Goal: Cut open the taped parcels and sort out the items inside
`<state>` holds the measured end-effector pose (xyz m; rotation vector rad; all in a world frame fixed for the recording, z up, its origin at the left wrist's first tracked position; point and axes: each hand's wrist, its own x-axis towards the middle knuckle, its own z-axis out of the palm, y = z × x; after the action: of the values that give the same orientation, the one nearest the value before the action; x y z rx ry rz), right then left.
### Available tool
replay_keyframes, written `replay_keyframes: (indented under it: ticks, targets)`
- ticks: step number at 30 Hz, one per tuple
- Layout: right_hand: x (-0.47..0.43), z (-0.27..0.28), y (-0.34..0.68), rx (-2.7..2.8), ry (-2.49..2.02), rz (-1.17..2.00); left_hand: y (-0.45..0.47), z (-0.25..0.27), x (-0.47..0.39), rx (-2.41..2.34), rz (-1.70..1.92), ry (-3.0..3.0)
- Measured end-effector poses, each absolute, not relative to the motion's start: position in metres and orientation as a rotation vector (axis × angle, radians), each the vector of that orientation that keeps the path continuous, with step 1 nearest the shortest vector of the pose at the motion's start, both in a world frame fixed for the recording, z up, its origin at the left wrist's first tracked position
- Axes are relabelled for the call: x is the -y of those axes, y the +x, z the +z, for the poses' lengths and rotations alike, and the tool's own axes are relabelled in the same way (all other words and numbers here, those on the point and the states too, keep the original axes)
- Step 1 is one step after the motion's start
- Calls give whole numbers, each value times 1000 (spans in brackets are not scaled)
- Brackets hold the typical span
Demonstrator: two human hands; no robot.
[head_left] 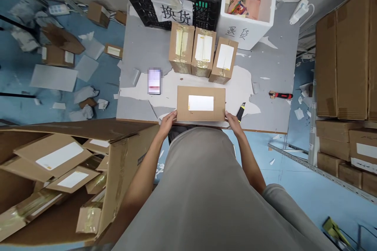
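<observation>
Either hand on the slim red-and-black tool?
No, the tool lies on the grey tabletop; left hand and right hand touch the flat brown cardboard box.

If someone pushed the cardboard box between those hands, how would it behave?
The cardboard box would likely slide rather than roll, being flat-sided. Its straight edges and uncrumpled top suggest it's fairly stiff. Weight is unclear.

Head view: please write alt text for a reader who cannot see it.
A person's left hand and right hand hold a labelled cardboard parcel at a table. Three taped boxes stand beyond it; a large carton of parcels is at left.
</observation>
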<state>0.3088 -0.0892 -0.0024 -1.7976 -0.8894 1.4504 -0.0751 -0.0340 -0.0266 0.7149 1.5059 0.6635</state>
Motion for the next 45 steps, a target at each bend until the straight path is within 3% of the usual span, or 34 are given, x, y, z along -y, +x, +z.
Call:
replay_keyframes:
  ticks: [9,19,24,36,45]
  targets:
    - [110,-22,302,969,-1824,1345,-64,-38,52,-1579,721,775]
    - [78,41,293,1063,-1871,985,-81,28,24,-1653,934,1124]
    - [57,34,287,1126,-1948,935,-79,25,13,-1701,865,1062]
    - [82,-27,306,994,-2008,1344,-91,-37,17,-1672,630,970]
    - [68,-18,283,1003,-1862,1452,-71,-38,19,-1580,595,1042]
